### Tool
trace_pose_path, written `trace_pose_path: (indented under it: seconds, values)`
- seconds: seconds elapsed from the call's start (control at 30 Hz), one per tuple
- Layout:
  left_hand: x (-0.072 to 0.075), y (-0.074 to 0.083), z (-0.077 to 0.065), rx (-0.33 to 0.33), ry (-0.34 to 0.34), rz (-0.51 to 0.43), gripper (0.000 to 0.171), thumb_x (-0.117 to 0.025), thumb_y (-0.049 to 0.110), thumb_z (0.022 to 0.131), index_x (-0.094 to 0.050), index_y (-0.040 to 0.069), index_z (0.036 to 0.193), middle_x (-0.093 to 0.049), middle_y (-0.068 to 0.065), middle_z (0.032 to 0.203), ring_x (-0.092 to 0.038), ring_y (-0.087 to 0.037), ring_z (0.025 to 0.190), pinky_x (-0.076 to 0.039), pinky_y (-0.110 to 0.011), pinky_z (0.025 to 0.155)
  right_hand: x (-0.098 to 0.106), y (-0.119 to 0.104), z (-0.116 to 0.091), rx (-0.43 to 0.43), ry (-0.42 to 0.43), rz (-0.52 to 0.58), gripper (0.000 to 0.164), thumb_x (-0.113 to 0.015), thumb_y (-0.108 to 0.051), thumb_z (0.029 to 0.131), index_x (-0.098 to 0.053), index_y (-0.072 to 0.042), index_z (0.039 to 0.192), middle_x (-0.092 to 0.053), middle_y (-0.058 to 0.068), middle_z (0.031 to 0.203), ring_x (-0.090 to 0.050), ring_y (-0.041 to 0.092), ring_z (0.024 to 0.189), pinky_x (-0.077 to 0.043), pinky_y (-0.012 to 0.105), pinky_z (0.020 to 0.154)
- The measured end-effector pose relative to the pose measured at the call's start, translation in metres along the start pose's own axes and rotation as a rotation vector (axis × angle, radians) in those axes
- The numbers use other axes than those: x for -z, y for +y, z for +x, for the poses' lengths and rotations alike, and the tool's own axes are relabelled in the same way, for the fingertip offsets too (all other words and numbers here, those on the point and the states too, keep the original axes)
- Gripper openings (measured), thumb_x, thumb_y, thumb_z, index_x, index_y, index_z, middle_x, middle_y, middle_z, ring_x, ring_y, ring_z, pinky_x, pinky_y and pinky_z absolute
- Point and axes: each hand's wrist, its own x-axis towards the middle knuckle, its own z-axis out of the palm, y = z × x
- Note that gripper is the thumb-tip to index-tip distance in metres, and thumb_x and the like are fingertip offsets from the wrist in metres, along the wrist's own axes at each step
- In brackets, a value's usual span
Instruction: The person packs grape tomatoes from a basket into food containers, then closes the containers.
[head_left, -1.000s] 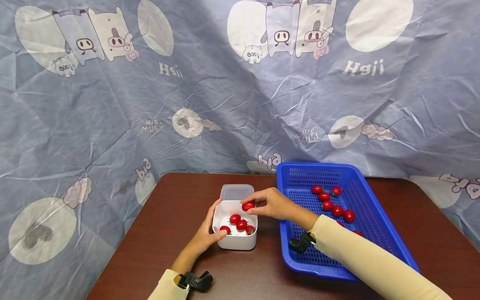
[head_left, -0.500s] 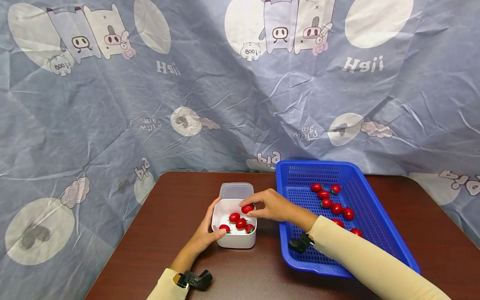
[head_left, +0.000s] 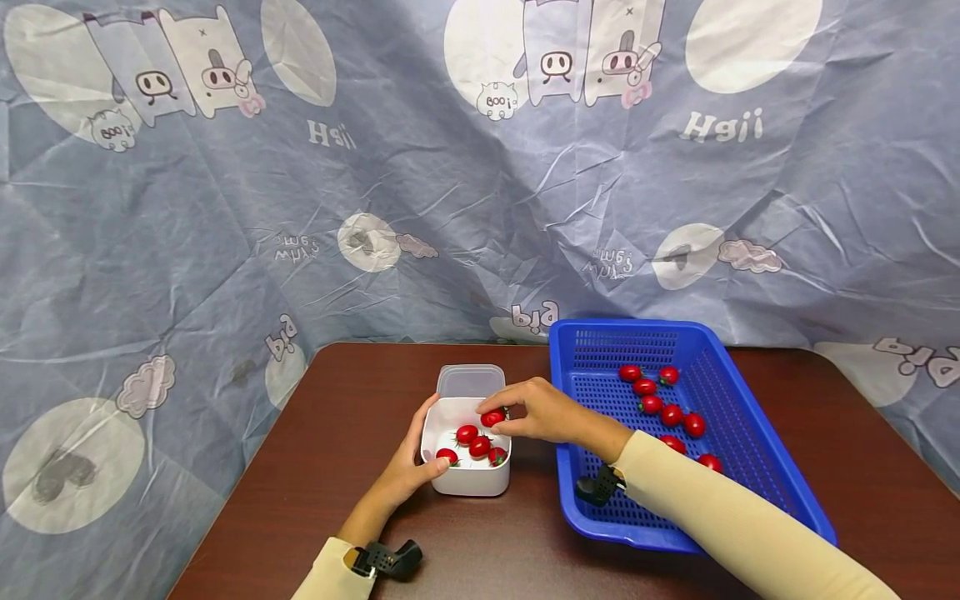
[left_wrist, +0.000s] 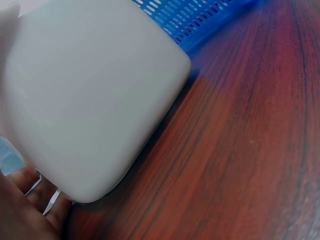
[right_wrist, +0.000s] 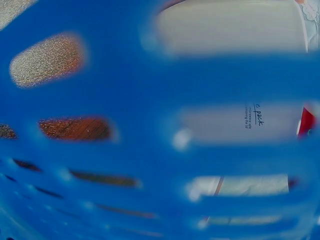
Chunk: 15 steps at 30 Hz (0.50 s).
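Note:
A white square container (head_left: pixel 471 483) stands on the table; its outer wall fills much of the left wrist view. My left hand (head_left: pixel 405 471) grips its left side, thumb over the front rim and fingers along the far side. Several red cherry tomatoes (head_left: pixel 480 447) with green stems lie inside. Between thumb and fingers, my right hand (head_left: pixel 551 412) pinches another cherry tomato (head_left: pixel 492 417) at the container's back right corner. Whether that tomato touches the floor of the container cannot be seen. The right wrist view shows mostly the blue basket's slotted wall (right_wrist: pixel 125 75), with the hand hidden.
Right of the container is a blue slotted basket (head_left: pixel 600 529) with several cherry tomatoes (head_left: pixel 671 415) in it; my right forearm crosses over it. A translucent lid (head_left: pixel 471 380) lies just behind the container. A printed cloth (head_left: pixel 450 192) hangs behind the brown table (head_left: pixel 300 492).
My right hand has lowered the pinched cherry tomato slightly into the container. The left hand keeps its grip. The head view has shifted a little.

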Motion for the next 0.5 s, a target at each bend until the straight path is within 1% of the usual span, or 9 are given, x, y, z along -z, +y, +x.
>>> trace_pose_path:
  seconds: [0.2,0.4,0.5]
  values:
    - [-0.0003,-0.0005,-0.0006,0.007,0.006,0.006,0.09,-0.068,0.023,0.083,-0.014,0.024,0.154,-0.027,-0.009,0.152,-0.031,-0.036,0.132,-0.041,-0.044,0.1,-0.0007,-0.0001,0.0001,-0.009,0.003,0.008,0.028,-0.078,-0.017,0.082,-0.074,-0.015,0.11,-0.071,-0.005,0.107,-0.065,0.008,0.098,-0.051,0.029,0.085]
    - [0.0,-0.0003,0.0,0.001,0.006,0.011,0.089,-0.068,0.022,0.083,-0.015,0.025,0.154,-0.026,-0.01,0.153,-0.03,-0.037,0.133,-0.037,-0.047,0.102,-0.0003,-0.0001,-0.0002,0.008,0.003,-0.023,0.03,-0.077,-0.019,0.082,-0.074,-0.013,0.112,-0.07,-0.003,0.111,-0.065,0.011,0.104,-0.051,0.031,0.088]
    - [0.0,-0.0005,0.0004,-0.017,-0.001,0.013,0.088,-0.067,0.023,0.084,-0.015,0.024,0.154,-0.026,-0.012,0.153,-0.029,-0.037,0.134,-0.035,-0.051,0.102,0.0008,-0.0012,-0.0005,0.001,-0.007,-0.029,0.032,-0.077,-0.021,0.083,-0.073,-0.012,0.113,-0.07,-0.002,0.114,-0.064,0.014,0.107,-0.05,0.033,0.09]
